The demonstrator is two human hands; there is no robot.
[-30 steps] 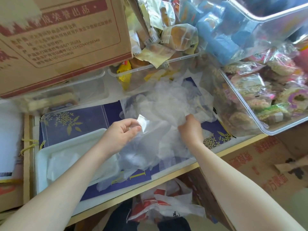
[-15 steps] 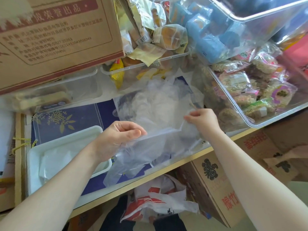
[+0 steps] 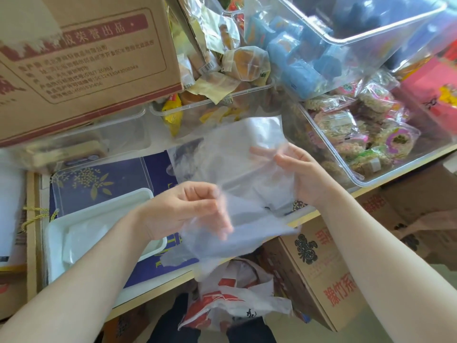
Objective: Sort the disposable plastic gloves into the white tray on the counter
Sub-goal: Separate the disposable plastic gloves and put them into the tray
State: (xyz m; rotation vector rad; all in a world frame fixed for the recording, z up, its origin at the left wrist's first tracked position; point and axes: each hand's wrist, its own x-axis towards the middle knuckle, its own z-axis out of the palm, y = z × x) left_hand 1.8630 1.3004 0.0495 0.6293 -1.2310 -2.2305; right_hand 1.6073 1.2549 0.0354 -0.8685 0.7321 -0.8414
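Midway: left hand (image 3: 183, 209) and right hand (image 3: 300, 173) pinch 1 plastic glove (image 3: 237, 169) at frame centre; white tray (image 3: 103, 206) lower left holds some already.

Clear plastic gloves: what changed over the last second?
Both hands lifted thin clear plastic gloves off the pile toward the person. The left hand and right hand now pinch them, spread in the air. The white rectangular tray stayed put, sheets inside.
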